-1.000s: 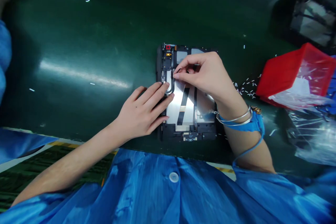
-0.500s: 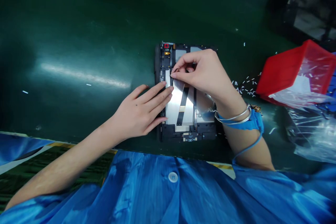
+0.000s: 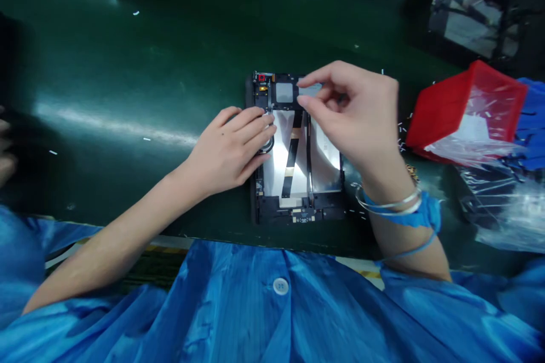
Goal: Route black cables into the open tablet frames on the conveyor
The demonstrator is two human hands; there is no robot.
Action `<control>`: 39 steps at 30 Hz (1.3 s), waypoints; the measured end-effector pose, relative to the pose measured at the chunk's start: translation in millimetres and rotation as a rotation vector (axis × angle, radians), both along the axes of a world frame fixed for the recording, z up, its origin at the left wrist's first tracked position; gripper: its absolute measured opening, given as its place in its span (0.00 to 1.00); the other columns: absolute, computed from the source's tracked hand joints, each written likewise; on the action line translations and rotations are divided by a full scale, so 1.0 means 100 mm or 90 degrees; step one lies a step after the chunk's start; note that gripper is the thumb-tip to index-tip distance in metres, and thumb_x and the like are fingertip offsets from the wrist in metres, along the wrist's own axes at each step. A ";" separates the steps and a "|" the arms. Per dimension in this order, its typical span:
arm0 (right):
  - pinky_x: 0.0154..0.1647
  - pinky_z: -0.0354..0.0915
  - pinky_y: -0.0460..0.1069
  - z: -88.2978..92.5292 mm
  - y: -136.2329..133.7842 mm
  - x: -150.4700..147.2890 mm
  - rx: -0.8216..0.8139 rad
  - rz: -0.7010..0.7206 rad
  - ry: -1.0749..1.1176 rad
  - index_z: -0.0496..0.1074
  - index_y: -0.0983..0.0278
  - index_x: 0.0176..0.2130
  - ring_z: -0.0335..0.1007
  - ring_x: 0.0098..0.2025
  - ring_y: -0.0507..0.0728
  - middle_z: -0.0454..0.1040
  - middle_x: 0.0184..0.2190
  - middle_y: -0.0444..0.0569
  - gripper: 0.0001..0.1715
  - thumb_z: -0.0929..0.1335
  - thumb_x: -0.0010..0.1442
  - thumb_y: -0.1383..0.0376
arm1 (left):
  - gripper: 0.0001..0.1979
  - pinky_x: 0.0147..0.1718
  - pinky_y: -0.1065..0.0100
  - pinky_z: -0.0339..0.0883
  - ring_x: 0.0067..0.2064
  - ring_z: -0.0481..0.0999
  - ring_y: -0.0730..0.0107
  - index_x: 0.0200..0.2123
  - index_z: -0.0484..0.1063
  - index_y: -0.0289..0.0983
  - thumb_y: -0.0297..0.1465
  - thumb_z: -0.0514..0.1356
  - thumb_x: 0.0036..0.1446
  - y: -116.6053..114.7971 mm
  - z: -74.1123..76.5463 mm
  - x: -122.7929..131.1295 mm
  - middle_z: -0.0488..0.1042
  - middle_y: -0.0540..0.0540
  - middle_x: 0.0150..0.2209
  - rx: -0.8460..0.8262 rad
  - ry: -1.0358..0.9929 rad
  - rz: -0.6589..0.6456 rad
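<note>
An opened tablet [image 3: 298,204] lies on the green bench, its inside facing up. It shows silver battery [image 3: 279,153] surfaces, a black ribbon cable [image 3: 292,153] running slantwise and a black frame. My left hand [image 3: 232,147] rests with outstretched fingers on the tablet's left edge. Beneath those fingertips a curved dark part [image 3: 268,144] peeks out, mostly covered. My right hand [image 3: 351,108] hovers over the upper right of the tablet. Its thumb and forefinger are apart, the other fingers curl inward, and nothing shows between them.
To the right lie a red bin [image 3: 443,108] with clear plastic, a plastic bag [image 3: 511,210] and a blue container [image 3: 532,125]. More tablet housings [image 3: 472,17] are stacked behind. Small white strips are scattered about. At the left edge is another person's hand [image 3: 5,153].
My right hand has left the tablet's left side, moving right and upward, its pinch now opened. My left hand has slid slightly up along the edge. The camera view has shifted a little.
</note>
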State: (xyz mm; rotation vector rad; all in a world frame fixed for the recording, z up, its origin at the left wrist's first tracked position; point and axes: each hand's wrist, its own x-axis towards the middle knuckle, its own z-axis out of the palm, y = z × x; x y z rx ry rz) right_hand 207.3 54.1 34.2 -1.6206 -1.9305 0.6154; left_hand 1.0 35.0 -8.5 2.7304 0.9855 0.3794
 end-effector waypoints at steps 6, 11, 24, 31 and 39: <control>0.25 0.57 0.49 0.35 -0.68 0.50 0.195 -0.175 0.021 0.77 0.62 0.32 0.65 0.26 0.51 0.74 0.25 0.45 0.03 0.70 0.57 0.66 | 0.25 0.56 0.52 0.61 0.64 0.60 0.50 0.60 0.63 0.30 0.38 0.51 0.65 -0.57 0.04 0.37 0.62 0.35 0.62 0.098 -0.018 -0.064; 0.26 0.61 0.51 0.19 -1.33 1.02 0.218 -0.440 0.055 0.78 0.58 0.32 0.67 0.25 0.55 0.75 0.25 0.45 0.02 0.72 0.54 0.64 | 0.24 0.56 0.51 0.62 0.63 0.62 0.50 0.60 0.63 0.29 0.19 0.48 0.61 -0.80 -0.14 0.58 0.62 0.37 0.62 0.134 0.013 -0.140; 0.30 0.62 0.51 -0.35 -1.97 0.91 -0.037 -0.217 -0.445 0.73 0.65 0.30 0.68 0.33 0.59 0.75 0.27 0.50 0.06 0.66 0.59 0.70 | 0.32 0.65 0.39 0.44 0.66 0.51 0.50 0.63 0.52 0.28 0.44 0.30 0.70 1.68 -0.08 1.03 0.51 0.45 0.67 0.050 0.065 0.142; 0.27 0.56 0.50 -0.35 -1.92 0.93 -0.040 -0.165 -0.514 0.70 0.64 0.24 0.65 0.30 0.57 0.72 0.23 0.50 0.13 0.64 0.57 0.75 | 0.19 0.66 0.39 0.45 0.68 0.40 0.61 0.60 0.55 0.41 0.31 0.50 0.66 1.83 -0.39 1.02 0.37 0.68 0.69 0.145 -0.090 0.173; 0.30 0.61 0.51 -0.21 -1.97 0.92 -0.070 -0.144 -0.473 0.73 0.64 0.31 0.69 0.33 0.58 0.75 0.28 0.50 0.08 0.65 0.60 0.69 | 0.14 0.51 0.60 0.69 0.53 0.71 0.65 0.47 0.72 0.33 0.25 0.49 0.64 -0.05 -0.11 1.55 0.74 0.42 0.50 -0.088 -0.289 -0.260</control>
